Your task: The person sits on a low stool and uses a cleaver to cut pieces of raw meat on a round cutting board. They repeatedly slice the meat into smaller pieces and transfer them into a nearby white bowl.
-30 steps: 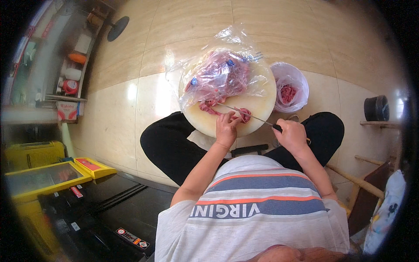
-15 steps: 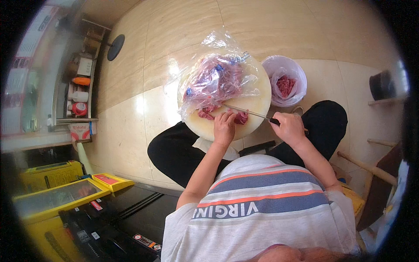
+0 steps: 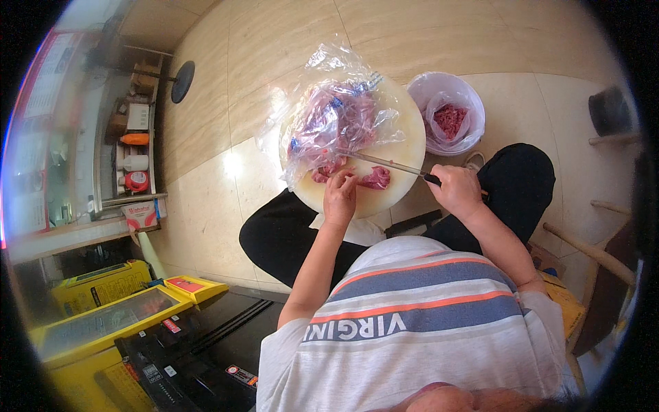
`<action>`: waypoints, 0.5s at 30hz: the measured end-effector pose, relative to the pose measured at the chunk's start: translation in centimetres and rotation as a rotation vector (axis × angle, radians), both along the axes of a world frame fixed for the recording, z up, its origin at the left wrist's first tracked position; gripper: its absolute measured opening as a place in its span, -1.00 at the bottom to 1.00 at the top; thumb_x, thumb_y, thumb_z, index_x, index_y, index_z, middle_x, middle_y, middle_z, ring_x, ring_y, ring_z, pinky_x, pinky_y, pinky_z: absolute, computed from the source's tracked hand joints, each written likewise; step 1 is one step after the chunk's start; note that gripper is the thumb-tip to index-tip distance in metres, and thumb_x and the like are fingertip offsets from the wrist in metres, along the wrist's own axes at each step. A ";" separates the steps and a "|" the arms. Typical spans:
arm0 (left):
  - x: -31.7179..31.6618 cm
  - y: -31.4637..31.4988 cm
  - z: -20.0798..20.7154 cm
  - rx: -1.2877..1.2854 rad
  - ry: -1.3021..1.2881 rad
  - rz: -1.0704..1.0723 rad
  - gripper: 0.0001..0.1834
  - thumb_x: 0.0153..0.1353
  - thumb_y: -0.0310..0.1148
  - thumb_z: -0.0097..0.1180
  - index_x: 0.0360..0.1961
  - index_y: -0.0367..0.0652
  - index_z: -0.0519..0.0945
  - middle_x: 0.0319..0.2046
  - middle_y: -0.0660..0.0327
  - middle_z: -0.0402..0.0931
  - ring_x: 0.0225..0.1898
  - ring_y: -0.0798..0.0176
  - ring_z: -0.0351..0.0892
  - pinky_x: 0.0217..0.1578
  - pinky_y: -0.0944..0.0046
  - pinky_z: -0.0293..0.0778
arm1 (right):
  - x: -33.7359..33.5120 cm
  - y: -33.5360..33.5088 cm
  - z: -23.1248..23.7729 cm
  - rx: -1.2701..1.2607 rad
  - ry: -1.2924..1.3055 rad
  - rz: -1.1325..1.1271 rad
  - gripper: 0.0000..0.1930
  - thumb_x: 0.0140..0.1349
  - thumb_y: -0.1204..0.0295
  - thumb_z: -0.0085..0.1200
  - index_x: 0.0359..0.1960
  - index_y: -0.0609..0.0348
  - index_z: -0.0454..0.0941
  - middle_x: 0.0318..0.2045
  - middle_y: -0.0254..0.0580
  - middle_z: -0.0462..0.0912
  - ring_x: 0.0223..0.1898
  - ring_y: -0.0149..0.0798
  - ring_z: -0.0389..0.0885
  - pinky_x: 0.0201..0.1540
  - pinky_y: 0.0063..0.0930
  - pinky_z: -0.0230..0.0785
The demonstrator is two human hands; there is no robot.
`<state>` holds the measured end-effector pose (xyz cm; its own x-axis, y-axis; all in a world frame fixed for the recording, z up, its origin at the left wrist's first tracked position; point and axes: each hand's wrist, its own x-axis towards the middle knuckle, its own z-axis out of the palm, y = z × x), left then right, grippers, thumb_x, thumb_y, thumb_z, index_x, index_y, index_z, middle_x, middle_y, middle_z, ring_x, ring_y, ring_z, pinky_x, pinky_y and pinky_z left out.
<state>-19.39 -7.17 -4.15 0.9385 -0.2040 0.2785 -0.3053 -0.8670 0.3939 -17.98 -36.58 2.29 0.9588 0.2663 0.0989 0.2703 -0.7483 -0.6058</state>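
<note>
A kitchen knife [image 3: 390, 163] with a black handle is gripped in my right hand [image 3: 456, 191], its blade pointing left across a round white cutting board [image 3: 406, 147]. Near the board's front edge, my left hand [image 3: 340, 198] has its fingers closed on a strip of raw red meat [image 3: 322, 173]; the fingertips partly hide it. Just right of those fingers lies another piece of meat [image 3: 376, 178]. A larger heap of meat [image 3: 347, 117] covers the far left of the board, under and in a crumpled clear plastic bag [image 3: 336, 58]. The blade's tip reaches the edge of this heap.
Right of the board stands a white bucket [image 3: 475, 103] lined with a plastic bag, with small cut meat [image 3: 449, 122] inside. My knees flank the board. At left are a shelf with bottles [image 3: 134, 163] and yellow-and-black cases [image 3: 103, 316]. A wooden stool [image 3: 590, 254] is at right.
My left hand has shifted left, leaving the right-hand meat piece more exposed. The knife has moved a little left and away from me. The whole view has shifted slightly.
</note>
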 end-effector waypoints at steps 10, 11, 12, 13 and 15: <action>1.9 -2.0 0.0 0.215 0.101 -0.113 -0.82 -0.04 -0.42 0.14 -0.34 -0.15 0.62 -0.26 0.16 0.57 -0.19 0.05 0.51 -0.12 0.11 0.42 | -0.1 0.0 0.0 0.015 -0.006 -0.001 -0.82 0.03 0.35 0.18 -0.54 0.13 0.45 -0.59 -0.09 0.54 -0.47 0.04 0.57 -0.43 -0.08 0.35; 2.0 -1.7 -0.2 0.189 0.060 -0.105 -0.82 -0.05 -0.43 0.15 -0.35 -0.16 0.61 -0.27 0.16 0.57 -0.20 0.05 0.51 -0.13 0.10 0.42 | -0.1 0.0 -0.1 0.015 -0.009 -0.003 -0.82 0.03 0.35 0.18 -0.54 0.13 0.45 -0.59 -0.09 0.54 -0.47 0.04 0.57 -0.43 -0.08 0.35; 2.1 -1.2 -0.7 0.163 0.019 -0.096 -0.83 -0.06 -0.43 0.16 -0.36 -0.17 0.61 -0.28 0.16 0.57 -0.21 0.04 0.51 -0.15 0.09 0.42 | -0.1 0.0 -0.1 0.015 -0.012 -0.004 -0.82 0.03 0.35 0.18 -0.54 0.13 0.45 -0.59 -0.09 0.54 -0.47 0.03 0.57 -0.43 -0.08 0.35; 2.0 -0.8 -1.1 0.136 -0.022 -0.088 -0.83 -0.07 -0.44 0.17 -0.37 -0.18 0.61 -0.30 0.16 0.57 -0.22 0.03 0.51 -0.16 0.08 0.42 | -0.1 -0.1 -0.1 0.013 -0.006 -0.009 -0.82 0.03 0.35 0.18 -0.54 0.13 0.45 -0.59 -0.09 0.54 -0.46 0.03 0.57 -0.43 -0.08 0.35; 1.9 -0.5 -1.2 -0.037 0.054 -0.005 -0.84 -0.07 -0.48 0.17 -0.39 -0.20 0.60 -0.34 0.14 0.57 -0.25 0.02 0.51 -0.20 0.09 0.43 | -0.3 -0.2 -0.1 0.009 0.011 -0.021 -0.82 0.02 0.35 0.19 -0.53 0.14 0.45 -0.58 -0.09 0.54 -0.46 0.03 0.57 -0.43 -0.08 0.35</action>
